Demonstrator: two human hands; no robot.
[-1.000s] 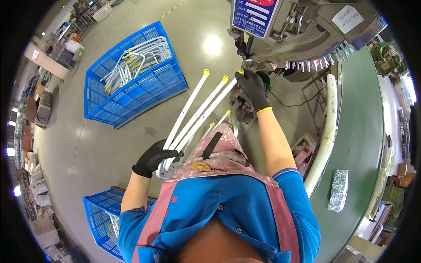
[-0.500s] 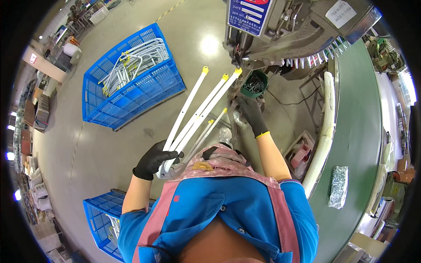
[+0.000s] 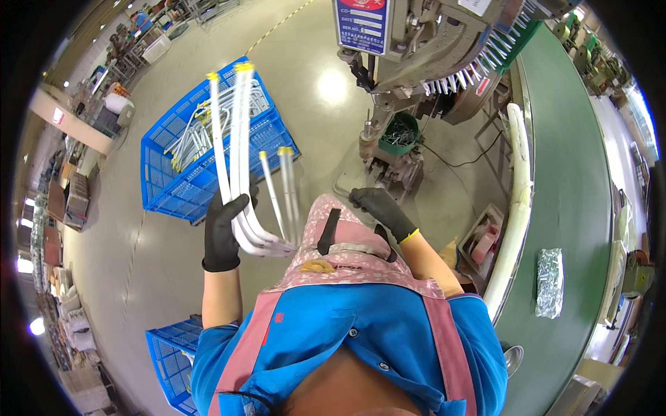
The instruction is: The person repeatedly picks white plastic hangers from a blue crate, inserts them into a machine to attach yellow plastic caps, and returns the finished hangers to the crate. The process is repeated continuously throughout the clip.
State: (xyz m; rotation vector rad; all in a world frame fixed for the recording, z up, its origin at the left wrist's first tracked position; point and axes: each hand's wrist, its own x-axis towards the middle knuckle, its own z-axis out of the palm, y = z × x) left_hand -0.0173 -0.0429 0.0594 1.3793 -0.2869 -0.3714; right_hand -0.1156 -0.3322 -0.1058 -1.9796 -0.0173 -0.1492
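My left hand, in a black glove, is closed round a bundle of bent white metal tubes with yellow ends. The tubes rise in front of the far blue crate and curve toward my lap at the bottom. Shorter tube legs with yellow tips stand beside them, slightly blurred. My right hand, also black-gloved with a yellow cuff, hovers beyond the pink apron, fingers curled in; anything they hold is too small to see. A riveting-type machine stands ahead, with its lower post below the head.
A blue crate full of similar white frames stands at the far left, another blue crate at the near left. A green tub of metal pins sits by the machine. Along the right runs a green belt bearing a clear bag.
My left hand has swung the tubes leftward and up, away from the machine, toward the far crate. My right hand has drawn back from the machine toward my lap.
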